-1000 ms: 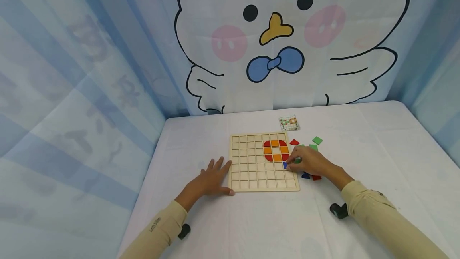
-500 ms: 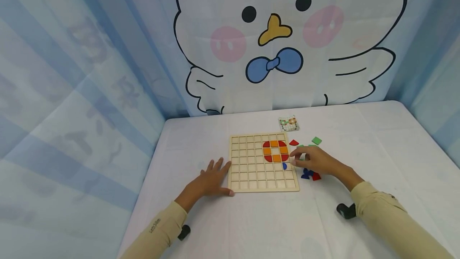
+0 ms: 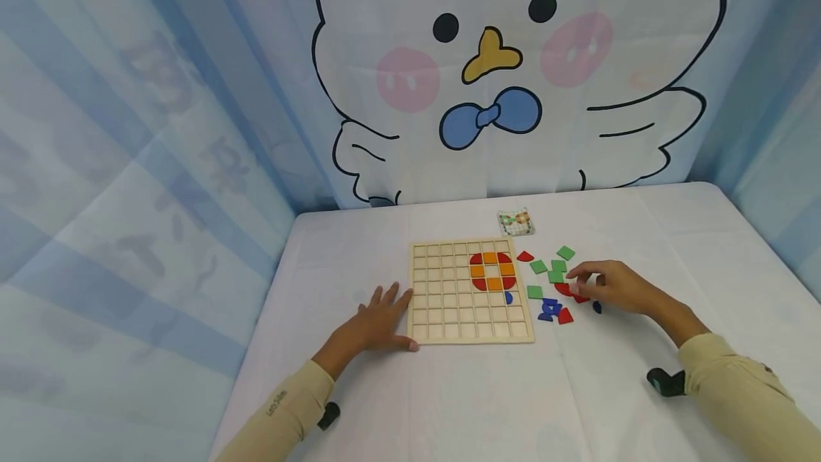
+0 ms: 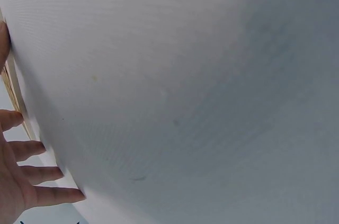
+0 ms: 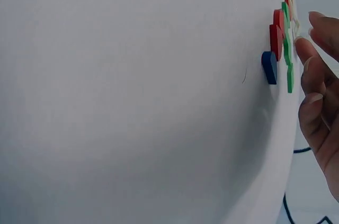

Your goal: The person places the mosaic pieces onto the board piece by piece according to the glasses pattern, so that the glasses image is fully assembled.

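Observation:
My left hand rests with spread fingers against the left edge of the wooden grid board. Red and orange pieces form a ring in the board's upper right cells, and a blue piece sits below them. To the right of the board, my right hand hovers over loose pieces, its fingers loosely bent with nothing between them. Under its fingertips lie red pieces. A dark blue piece lies on the table near that hand in the right wrist view.
Several green tiles lie scattered right of the board. A cluster of blue pieces and a red wedge are nearer the front. A small patterned card lies behind the board on the white tablecloth.
My right hand has let go of the blue piece on the board and moved right, over the loose pieces, uncovering green and red ones. The left hand stays where it was.

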